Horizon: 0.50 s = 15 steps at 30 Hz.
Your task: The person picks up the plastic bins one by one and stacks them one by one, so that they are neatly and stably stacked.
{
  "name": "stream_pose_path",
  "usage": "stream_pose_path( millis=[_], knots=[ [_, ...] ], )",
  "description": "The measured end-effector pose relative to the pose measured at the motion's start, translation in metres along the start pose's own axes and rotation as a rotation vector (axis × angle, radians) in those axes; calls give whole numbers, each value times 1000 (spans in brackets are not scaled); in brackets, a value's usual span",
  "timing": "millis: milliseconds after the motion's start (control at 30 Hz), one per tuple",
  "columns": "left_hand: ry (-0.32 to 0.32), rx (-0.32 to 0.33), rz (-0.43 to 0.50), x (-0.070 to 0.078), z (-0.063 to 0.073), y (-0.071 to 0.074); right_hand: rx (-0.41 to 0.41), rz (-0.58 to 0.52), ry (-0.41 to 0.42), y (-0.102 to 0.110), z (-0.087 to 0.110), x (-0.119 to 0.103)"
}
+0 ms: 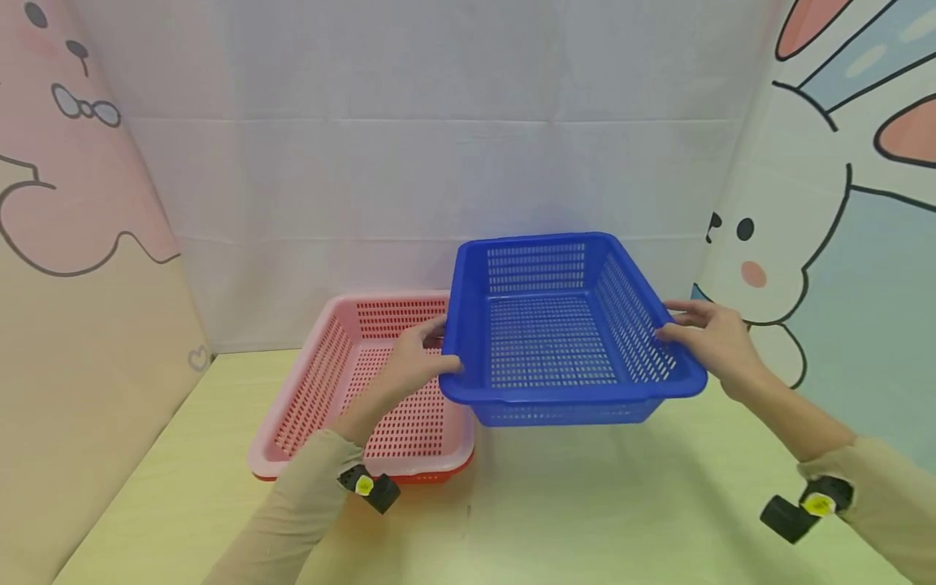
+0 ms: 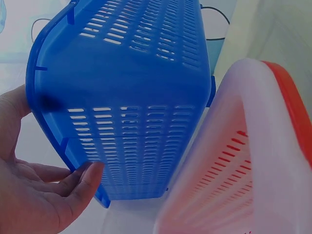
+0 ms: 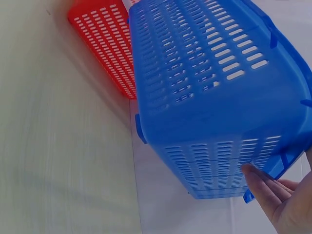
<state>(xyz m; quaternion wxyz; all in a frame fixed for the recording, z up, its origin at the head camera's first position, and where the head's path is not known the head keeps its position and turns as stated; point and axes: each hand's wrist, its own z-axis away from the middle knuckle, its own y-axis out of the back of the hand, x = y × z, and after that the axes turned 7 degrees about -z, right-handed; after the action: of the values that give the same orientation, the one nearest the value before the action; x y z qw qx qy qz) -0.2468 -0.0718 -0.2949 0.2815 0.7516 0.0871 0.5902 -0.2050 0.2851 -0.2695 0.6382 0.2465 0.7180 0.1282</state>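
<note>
A blue plastic basket with slotted walls is held up above the table, tilted with its open top toward me. My left hand grips its left rim, thumb over the edge and fingers beneath. On the opposite side my right hand grips the right rim in the same way. Both wrist views show the fingers against the outer walls of the blue basket. To the left stands a pink basket, nested in a red basket whose edge shows below it. The blue basket's left side hides part of the pink one.
A pale yellow-green table lies under the baskets. Behind it hangs a white cloth wall. Printed cartoon panels close off the left and right sides, with a rabbit panel near my right hand.
</note>
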Motion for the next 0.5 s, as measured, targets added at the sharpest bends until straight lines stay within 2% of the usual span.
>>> stream_pose_path(
  millis=[233,500],
  knots=[
    [-27,22,19,-1,4,28,1,-74,35,-16,7,-12],
    [-82,0,-36,-8,10,58,1,-128,75,-35,12,-25]
  ],
)
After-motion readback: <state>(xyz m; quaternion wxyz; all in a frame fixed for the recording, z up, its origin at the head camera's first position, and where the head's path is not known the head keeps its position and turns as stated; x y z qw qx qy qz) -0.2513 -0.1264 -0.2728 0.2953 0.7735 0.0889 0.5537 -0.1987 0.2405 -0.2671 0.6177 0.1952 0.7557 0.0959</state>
